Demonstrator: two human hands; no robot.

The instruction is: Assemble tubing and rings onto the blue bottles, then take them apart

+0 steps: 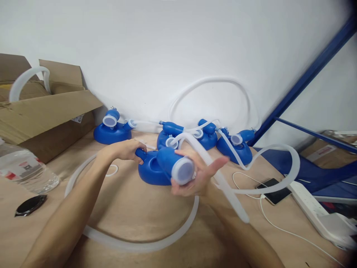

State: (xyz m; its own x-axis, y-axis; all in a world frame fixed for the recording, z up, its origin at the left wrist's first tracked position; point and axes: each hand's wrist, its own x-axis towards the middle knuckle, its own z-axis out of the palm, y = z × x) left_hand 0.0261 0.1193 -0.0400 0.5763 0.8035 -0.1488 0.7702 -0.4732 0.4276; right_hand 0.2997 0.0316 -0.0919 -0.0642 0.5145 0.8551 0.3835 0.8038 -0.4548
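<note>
Near the middle of the table, my left hand (130,150) has its fingers closed on the short blue neck of a blue plastic device (154,173) with a rounded base. My right hand (192,173) wraps round the device's blue cylinder (169,162), which ends in a white-rimmed cap (183,171) facing me; its thumb sticks out to the right. A translucent hose (195,143) passes over my right wrist. Another hose (145,245) curves across the table in front of the device.
Similar blue devices with hoses stand along the wall, one at left (111,134) and one at right (235,150). An open cardboard box (47,115), water bottle (26,167) and dark oval object (31,204) lie left. At right are a phone (275,191) and power strip (309,204).
</note>
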